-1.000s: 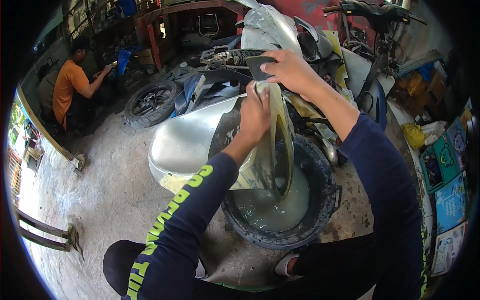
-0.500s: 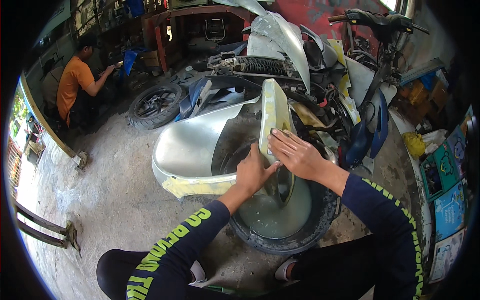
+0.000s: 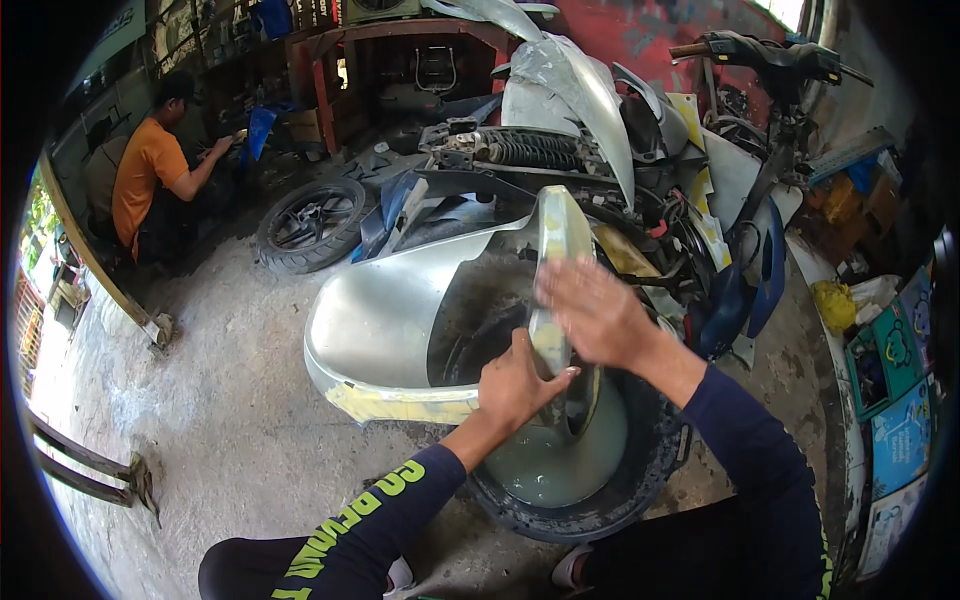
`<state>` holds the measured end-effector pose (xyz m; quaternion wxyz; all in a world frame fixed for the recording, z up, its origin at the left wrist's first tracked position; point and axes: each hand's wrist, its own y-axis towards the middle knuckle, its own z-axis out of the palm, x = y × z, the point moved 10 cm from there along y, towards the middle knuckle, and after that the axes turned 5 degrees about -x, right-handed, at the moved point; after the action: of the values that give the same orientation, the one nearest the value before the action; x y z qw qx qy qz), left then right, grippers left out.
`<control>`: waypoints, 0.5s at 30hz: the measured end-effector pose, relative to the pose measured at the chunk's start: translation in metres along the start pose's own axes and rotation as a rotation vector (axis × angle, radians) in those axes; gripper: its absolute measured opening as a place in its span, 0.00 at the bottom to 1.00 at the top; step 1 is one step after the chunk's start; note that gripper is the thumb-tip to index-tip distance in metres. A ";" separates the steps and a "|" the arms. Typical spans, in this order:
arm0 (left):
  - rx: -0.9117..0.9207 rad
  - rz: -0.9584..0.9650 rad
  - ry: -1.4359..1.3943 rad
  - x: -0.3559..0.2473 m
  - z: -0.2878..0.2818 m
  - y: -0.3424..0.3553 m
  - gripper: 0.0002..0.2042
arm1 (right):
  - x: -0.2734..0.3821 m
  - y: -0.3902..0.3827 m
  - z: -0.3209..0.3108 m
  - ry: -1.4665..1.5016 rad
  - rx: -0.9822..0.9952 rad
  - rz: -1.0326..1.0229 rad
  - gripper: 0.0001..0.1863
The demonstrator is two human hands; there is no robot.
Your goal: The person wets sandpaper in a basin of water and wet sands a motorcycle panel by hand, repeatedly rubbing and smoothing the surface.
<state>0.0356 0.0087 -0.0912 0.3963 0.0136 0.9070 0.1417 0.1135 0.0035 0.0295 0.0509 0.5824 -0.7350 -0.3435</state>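
Observation:
A silver scooter body panel, patched with pale yellow, rests across a black tub of cloudy water, its narrow arm rising at the right. My left hand grips that arm low down, thumb against it. Just above, my right hand lies on the arm with fingers together, slightly blurred; whatever is under them is hidden.
A co-worker in orange crouches at the left near a wooden post. A loose wheel lies behind the panel. Dismantled motorbike parts and handlebars fill the back; boxes and bags line the right.
My right hand has come down from the arm's top, where it held a dark pad, onto the arm's middle; the pad is now hidden. My left hand has also moved lower on the arm.

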 end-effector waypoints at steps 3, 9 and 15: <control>0.031 -0.027 -0.026 -0.004 -0.003 0.001 0.40 | -0.054 0.054 -0.019 -0.137 -0.145 0.214 0.20; 0.054 -0.045 -0.020 0.006 0.000 0.002 0.40 | -0.019 0.040 0.006 -0.081 -0.088 0.126 0.13; 0.074 -0.074 -0.026 0.011 -0.006 0.004 0.38 | -0.010 0.058 0.011 -0.173 -0.063 0.067 0.11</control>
<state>0.0235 0.0126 -0.0944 0.4123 -0.0033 0.9063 0.0929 0.0635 0.0223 0.0567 0.0170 0.5238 -0.7445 -0.4136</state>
